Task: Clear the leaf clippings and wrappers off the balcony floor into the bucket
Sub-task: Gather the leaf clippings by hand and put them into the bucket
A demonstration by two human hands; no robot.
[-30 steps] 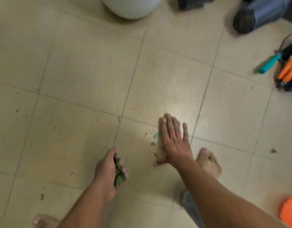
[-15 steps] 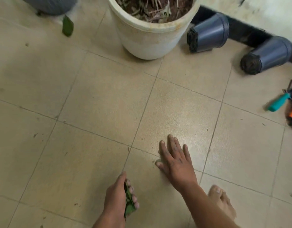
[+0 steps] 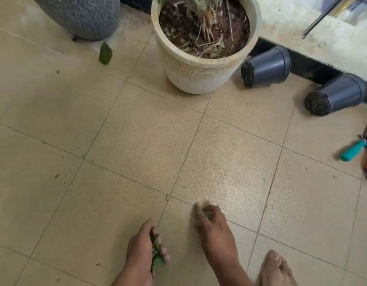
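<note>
Tiled floor [image 3: 137, 141], soil-filled white pot [image 3: 199, 77], left grip [image 3: 141, 250] clutching leaf clippings [image 3: 157, 259], right grip [image 3: 211, 223] unclear.

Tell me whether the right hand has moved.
Yes. The right hand, earlier flat across the tile joint, has curled back toward the person, fingertips at that joint.

The planted pot [image 3: 201, 65] stands far centre on the floor [image 3: 137, 141]; a second pot [image 3: 81, 15] left of it, a leaf [image 3: 105, 53] just before that; a tipped pot [image 3: 266, 68] just right, another tipped pot [image 3: 335, 94] beyond; nearest, leaf clippings [image 3: 157, 255] in the left grip [image 3: 143, 250], right grip [image 3: 211, 221] beside.
</note>
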